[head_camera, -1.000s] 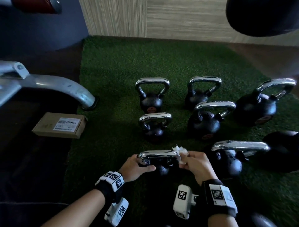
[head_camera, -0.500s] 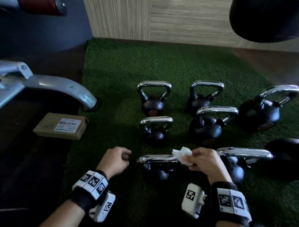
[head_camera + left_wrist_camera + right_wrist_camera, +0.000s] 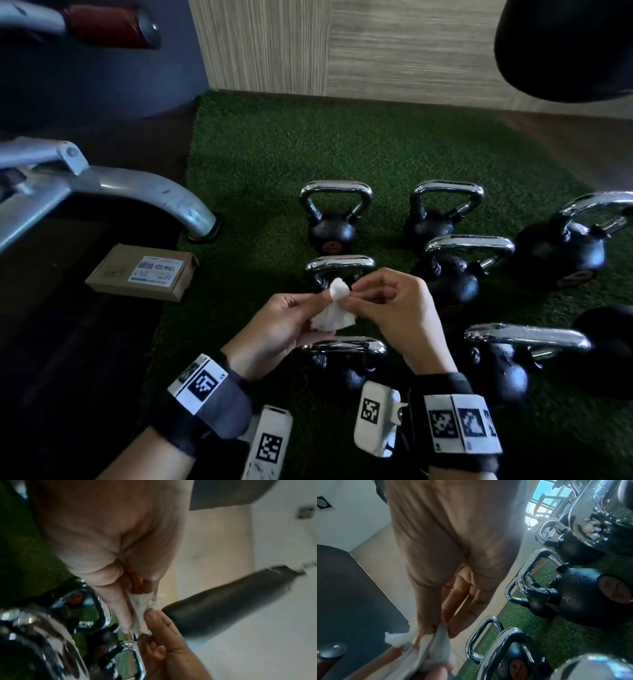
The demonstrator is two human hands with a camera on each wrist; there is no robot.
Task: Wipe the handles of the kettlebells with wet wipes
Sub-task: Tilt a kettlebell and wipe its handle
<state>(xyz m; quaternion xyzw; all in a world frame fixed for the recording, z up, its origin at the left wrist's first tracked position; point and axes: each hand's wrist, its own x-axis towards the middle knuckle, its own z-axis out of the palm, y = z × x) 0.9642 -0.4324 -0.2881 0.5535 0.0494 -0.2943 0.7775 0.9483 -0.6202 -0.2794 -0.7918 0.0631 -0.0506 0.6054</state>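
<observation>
**Head view: wipe held between both hands above the nearest handle**

Head view shows the left hand (image 3: pixel 274 329) and the right hand (image 3: pixel 390 308) raised together over the green turf mat (image 3: pixel 260 164), each pinching the crumpled wet wipe (image 3: pixel 334 310) between thumb and fingertips. Both wrist views confirm the shared grip on the white wad — neither hand touches any metal now.

Directly beneath the hands, at the near edge of the mat, stands the nearest kettlebell (image 3: pixel 342 373). Its chrome handle (image 3: pixel 346 344) runs left to right across the view, so its long axis lies square to the person's forearms. The wipe hangs just above that bar, apart from it. A second kettlebell handle (image 3: pixel 339 267) sits just beyond the hands, and more kettlebells stand toward the mat's right edge and far side.

The step in hand looks like refolding the wipe to offer a fresh face. The coming move probably calls for a short drop straight down, or a short reach forward. Both hands are about equally near either bar.

A cardboard box (image 3: pixel 144 272) lies on the dark floor off the mat's left edge.
</observation>
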